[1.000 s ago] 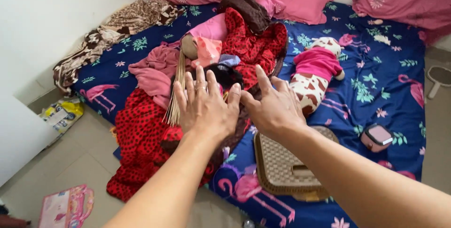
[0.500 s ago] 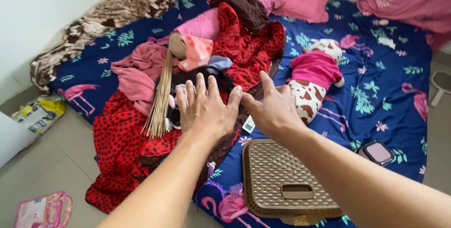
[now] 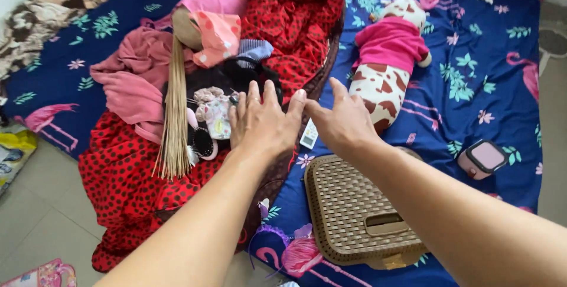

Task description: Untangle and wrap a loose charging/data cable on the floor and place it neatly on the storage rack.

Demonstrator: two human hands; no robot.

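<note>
Both hands hang flat, fingers spread, over a crowded bed. Under the left hand [image 3: 260, 124] lies a heap: red black-dotted cloth [image 3: 127, 174], a bundle of pale straw sticks [image 3: 175, 115], a black hairbrush [image 3: 204, 142] and a small floral pouch [image 3: 215, 115], packed close. Just below the right hand [image 3: 342, 124] a brown woven plastic lid [image 3: 354, 210] blocks the bed's edge. A spotted plush toy in a pink shirt [image 3: 387, 65] lies just beyond. Open blue flamingo-print sheet [image 3: 472, 86] stretches rightward, broken by a small pink case [image 3: 483, 158].

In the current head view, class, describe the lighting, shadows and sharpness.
Head view: soft, even daylight, no glare; faint shadows under the left hand and right hand; clothes pile and brown woven lid sharp; forearms at the bottom edge look stretched.
</note>
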